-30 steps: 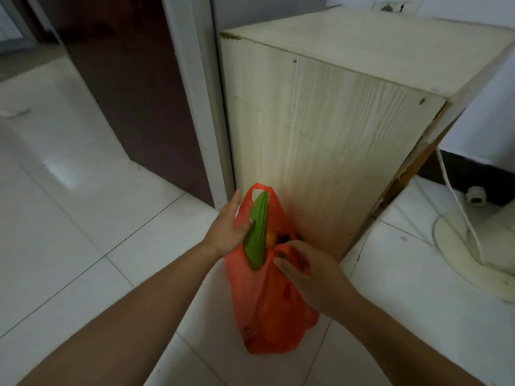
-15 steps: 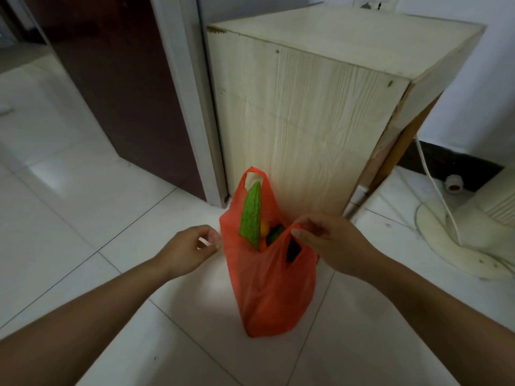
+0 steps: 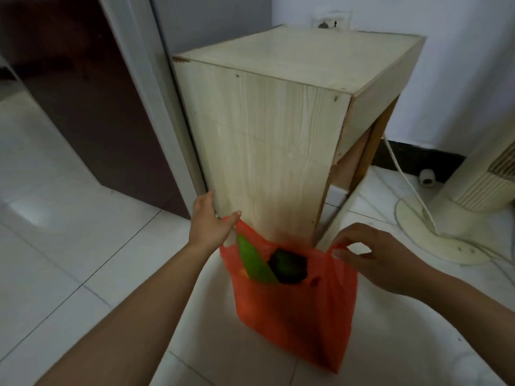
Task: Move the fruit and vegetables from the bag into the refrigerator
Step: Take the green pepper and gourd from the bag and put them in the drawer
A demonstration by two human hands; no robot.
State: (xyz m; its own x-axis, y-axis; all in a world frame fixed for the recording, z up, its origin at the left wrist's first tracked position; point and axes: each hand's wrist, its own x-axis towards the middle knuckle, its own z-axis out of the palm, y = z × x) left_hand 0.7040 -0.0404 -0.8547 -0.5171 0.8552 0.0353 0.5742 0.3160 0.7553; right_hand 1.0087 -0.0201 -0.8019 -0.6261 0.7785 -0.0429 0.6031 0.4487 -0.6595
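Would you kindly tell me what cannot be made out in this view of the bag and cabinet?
Head view:
Lower contents of the orange bag: hidden by its walls; only a green vegetable and a dark item show.
Dark item: too shadowed to name.
Left hand: its own back hides whether it grips the handle.
Wooden cabinet interior: mostly hidden by its near panel.
Fan top: cut off by the right edge.
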